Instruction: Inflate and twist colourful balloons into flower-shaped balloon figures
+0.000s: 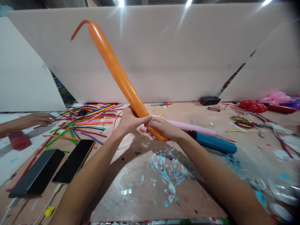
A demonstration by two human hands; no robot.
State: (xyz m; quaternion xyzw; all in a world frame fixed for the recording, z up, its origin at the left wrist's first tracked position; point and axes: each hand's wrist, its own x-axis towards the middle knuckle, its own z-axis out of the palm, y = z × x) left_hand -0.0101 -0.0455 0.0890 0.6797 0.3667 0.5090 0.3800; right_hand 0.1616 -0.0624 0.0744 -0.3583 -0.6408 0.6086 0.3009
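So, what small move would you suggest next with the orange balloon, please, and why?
Perhaps twist the orange balloon where the left hand and right hand meet, since both grip it there, with a short length below and a much longer one above.

"How does the orange balloon [117, 70] look?"
"Long, slender and glossy, inflated along most of its length, with a thin uninflated tail [77, 28] bent over at the top."
"And its pose?"
"Held at a slant in front of the white board [187, 56]: upper end before the board's upper left part, lower end, gripped, appearing below the board's bottom edge."
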